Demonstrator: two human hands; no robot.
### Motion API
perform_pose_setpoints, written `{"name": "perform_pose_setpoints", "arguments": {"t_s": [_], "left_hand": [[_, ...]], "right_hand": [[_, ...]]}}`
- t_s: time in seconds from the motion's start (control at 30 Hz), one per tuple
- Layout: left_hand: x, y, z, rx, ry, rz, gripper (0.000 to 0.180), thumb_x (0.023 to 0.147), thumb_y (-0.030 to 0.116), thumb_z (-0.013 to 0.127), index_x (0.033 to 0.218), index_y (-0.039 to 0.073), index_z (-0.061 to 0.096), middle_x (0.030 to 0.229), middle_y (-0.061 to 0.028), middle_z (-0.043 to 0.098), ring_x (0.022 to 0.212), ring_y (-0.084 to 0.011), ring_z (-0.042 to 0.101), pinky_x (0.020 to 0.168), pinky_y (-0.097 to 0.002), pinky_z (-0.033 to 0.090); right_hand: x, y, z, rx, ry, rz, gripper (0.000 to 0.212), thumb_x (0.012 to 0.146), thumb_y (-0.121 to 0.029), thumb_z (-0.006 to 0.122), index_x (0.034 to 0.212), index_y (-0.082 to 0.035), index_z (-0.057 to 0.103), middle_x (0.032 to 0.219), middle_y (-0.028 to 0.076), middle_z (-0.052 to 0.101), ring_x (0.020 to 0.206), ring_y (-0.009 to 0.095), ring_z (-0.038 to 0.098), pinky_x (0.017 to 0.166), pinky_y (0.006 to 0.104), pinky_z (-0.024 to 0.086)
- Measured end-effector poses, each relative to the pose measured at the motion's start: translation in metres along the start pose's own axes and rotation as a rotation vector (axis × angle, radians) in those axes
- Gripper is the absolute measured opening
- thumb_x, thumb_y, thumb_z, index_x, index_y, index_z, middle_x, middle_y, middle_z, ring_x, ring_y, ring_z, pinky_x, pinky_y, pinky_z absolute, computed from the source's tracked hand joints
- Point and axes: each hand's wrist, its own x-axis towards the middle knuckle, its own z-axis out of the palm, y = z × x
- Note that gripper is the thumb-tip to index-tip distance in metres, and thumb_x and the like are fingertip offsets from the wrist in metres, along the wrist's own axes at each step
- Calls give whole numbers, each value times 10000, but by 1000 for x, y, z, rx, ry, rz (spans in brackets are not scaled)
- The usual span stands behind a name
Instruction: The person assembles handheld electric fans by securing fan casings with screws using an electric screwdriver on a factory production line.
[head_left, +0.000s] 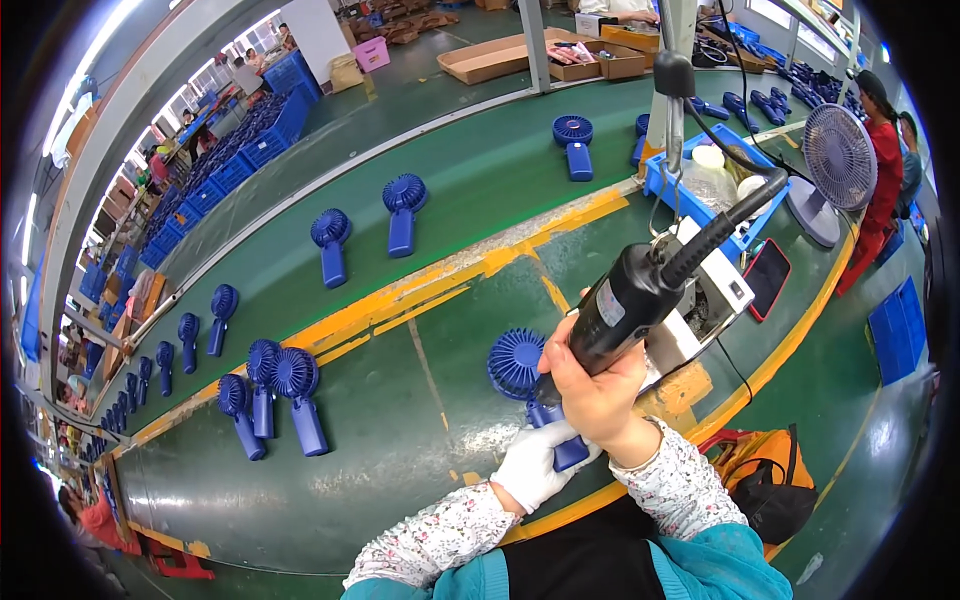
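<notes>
My left hand (pixel 535 470), in a white glove, is closed around the handle of a blue handheld fan (pixel 516 362) that lies on the green bench. The fan's round head points away from me. Above it, my bare right hand (pixel 598 392) grips a black corded electric screwdriver (pixel 622 305), tilted with its lower end down at the fan's handle. Where its tip meets the handle is hidden by my fingers. To the left on the bench are a blue fan (pixel 296 375) and two others beside it, their heads close together.
Beyond a yellow-taped edge runs a green conveyor belt (pixel 470 205) carrying several blue fans. On the right are an open white box-shaped device (pixel 700 300), a red-edged phone (pixel 768 280), a blue tray (pixel 745 235) and a purple desk fan (pixel 838 160). A person in red stands beyond.
</notes>
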Motion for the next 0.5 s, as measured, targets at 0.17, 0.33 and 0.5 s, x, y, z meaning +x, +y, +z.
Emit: {"name": "perform_pose_setpoints", "arguments": {"t_s": [0.17,0.33,0.5], "left_hand": [[-1,-11,-5,242,50,107,216,751,165,719,948,97,663,822,-166,653,778,-358,637,704,-383,505],[-6,-9,-13,382,-38,78,274,755,195,716,981,58,645,890,-162,658,814,-344,634,736,-383,500],[-12,-2,-13,278,-72,88,173,778,126,692,936,70,650,829,-135,652,786,-305,640,714,-367,508]], "right_hand": [[-9,7,19,74,137,136,269,791,-50,706,955,-1,498,758,24,600,637,78,561,583,235,466],[-18,22,24,10,157,193,350,757,-102,744,992,-2,505,754,35,616,634,107,586,604,253,485],[-21,18,16,104,-1,233,365,747,-72,739,1014,7,505,744,29,619,640,102,592,615,251,492]]}}
